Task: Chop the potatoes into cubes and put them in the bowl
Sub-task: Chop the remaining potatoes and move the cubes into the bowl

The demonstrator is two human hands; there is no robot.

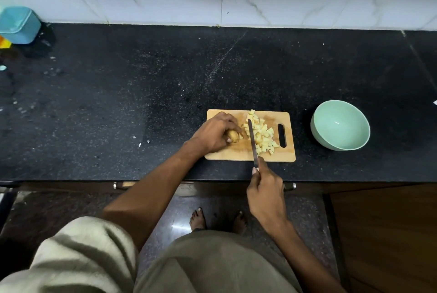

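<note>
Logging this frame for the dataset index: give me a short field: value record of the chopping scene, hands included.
surface: black counter
board: wooden cutting board, handle slot to the right
left hand: grip on an unpeeled potato piece on the board
right hand: grip on knife, blade between potato piece and cubes
cut pieces: potato cubes piled on the board
bowl: green, right of board, no cubes inside
progress: chopping, no transfer yet

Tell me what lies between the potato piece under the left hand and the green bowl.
In the head view: the knife blade, then the pile of potato cubes, the cutting board's handle slot, and a bare strip of black counter before the green bowl.
</note>
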